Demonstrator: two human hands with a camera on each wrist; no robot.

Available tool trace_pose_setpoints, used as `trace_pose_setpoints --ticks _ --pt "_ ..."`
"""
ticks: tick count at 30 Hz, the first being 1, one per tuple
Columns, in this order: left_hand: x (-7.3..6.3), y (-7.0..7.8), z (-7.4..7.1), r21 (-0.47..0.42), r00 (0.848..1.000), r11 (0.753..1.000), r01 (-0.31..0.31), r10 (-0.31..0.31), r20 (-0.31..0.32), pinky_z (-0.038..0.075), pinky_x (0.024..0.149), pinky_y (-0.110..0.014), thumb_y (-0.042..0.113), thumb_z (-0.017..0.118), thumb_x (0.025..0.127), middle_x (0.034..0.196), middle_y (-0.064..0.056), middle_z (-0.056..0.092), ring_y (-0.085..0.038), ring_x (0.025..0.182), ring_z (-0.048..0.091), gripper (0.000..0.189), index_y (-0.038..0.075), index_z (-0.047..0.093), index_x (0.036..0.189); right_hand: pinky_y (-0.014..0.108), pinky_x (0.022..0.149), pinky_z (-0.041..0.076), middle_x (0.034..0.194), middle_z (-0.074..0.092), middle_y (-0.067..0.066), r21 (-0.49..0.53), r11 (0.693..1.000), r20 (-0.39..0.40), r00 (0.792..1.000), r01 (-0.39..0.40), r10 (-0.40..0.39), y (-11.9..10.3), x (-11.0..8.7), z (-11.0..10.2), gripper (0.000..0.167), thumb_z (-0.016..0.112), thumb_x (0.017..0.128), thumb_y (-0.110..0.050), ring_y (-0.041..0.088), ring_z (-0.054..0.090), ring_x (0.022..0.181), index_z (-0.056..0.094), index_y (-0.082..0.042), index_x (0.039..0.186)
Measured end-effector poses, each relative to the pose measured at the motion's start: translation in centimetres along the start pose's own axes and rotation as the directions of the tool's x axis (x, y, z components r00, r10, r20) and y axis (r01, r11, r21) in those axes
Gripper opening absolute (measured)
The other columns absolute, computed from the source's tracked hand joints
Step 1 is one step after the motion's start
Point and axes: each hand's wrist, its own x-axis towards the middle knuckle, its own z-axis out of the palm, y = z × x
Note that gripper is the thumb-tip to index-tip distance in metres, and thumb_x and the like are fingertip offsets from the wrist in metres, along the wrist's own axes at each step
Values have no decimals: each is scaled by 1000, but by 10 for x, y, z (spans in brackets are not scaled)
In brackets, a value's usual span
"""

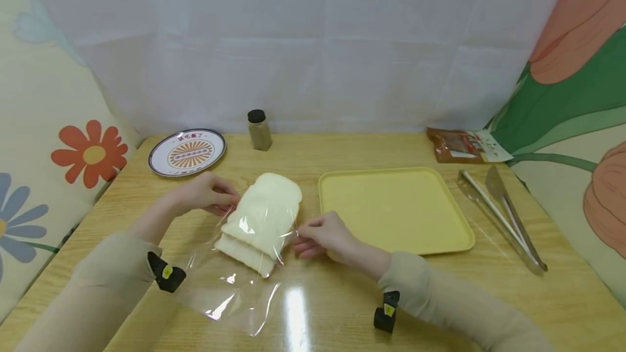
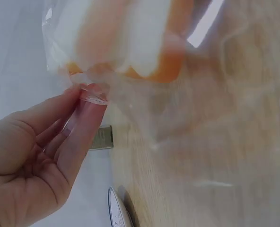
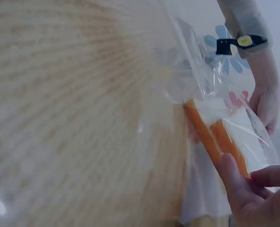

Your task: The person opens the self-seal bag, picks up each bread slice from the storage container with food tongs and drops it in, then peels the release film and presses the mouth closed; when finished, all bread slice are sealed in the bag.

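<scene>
Two slices of white bread (image 1: 266, 213) with brown crusts lie stacked inside a clear plastic bag (image 1: 220, 292), whose loose end spreads toward the near side. At the bag's left side my left hand (image 1: 212, 194) pinches the film between thumb and fingers, just beside the crust; the left wrist view shows the gathered film (image 2: 93, 97) at the fingertips. My right hand (image 1: 325, 238) pinches the bag on its opposite side. In the right wrist view the thumb (image 3: 230, 168) lies against the bagged bread's crust. The two hands face each other across the bread.
A yellow tray (image 1: 391, 211) lies right of the bread. Beyond it are metal tongs (image 1: 504, 216) and a brown-and-white food packet (image 1: 464, 145). A patterned plate (image 1: 191, 154) and a black-capped jar (image 1: 259, 130) stand at the back left, before a white cloth (image 1: 293, 42).
</scene>
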Motion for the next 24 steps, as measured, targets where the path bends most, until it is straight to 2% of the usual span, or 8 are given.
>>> trace_pose_setpoints --ticks 3,6,9,14,17,20,22,24 --pt "-7 3 4 -36 997 999 -40 38 -70 59 74 -31 12 59 93 86 -9 68 -10 77 66 29 -13 61 107 32 65 60 93 68 30 -30 997 -72 995 68 -70 -7 4 -6 21 56 89 -1 23 71 71 64 15 101" --pt "-14 7 9 -77 986 994 -83 71 -152 59 77 -35 12 59 93 92 -16 70 -13 82 69 32 -15 59 111 35 66 60 89 70 27 -101 982 -135 976 158 -170 -14 6 -11 20 57 89 -2 25 72 72 66 13 98" --pt "-19 11 15 -112 966 984 -136 106 -236 58 78 -34 14 59 93 94 -17 71 -12 83 70 35 -16 58 112 38 66 60 87 70 24 -176 952 -177 943 252 -282 -21 7 -18 19 58 89 -3 27 72 74 67 12 97" --pt "-27 19 22 -177 911 948 -263 184 -370 58 76 -28 15 59 94 85 4 72 -6 82 69 36 -17 58 111 34 61 60 87 70 24 -251 876 -216 858 412 -466 -33 9 -29 19 61 90 -5 31 71 77 67 10 99" --pt "-32 25 27 -198 859 916 -349 229 -457 58 74 -23 15 60 93 83 13 71 -4 81 69 28 -10 63 107 32 62 60 89 70 25 -310 801 -227 778 512 -586 -41 8 -34 18 61 90 -7 32 70 78 69 7 99" --pt "-37 33 32 -199 791 875 -441 274 -547 57 72 -19 12 61 92 83 13 72 -3 80 69 14 2 69 98 29 64 59 90 70 24 -352 725 -242 691 592 -681 -50 6 -38 16 63 89 -5 26 70 77 70 6 98" --pt "-39 40 36 -174 730 849 -499 303 -613 56 71 -16 9 61 91 82 13 72 -1 78 69 10 10 71 93 25 62 58 90 71 23 -369 673 -255 627 641 -736 -56 4 -38 15 64 88 -5 18 69 73 70 6 96" --pt "-40 47 40 -159 659 811 -564 326 -678 56 70 -15 5 61 90 80 13 72 -1 76 69 13 13 71 90 21 61 57 89 71 23 -364 630 -272 568 686 -777 -63 2 -38 13 66 86 -3 9 66 68 70 7 93"
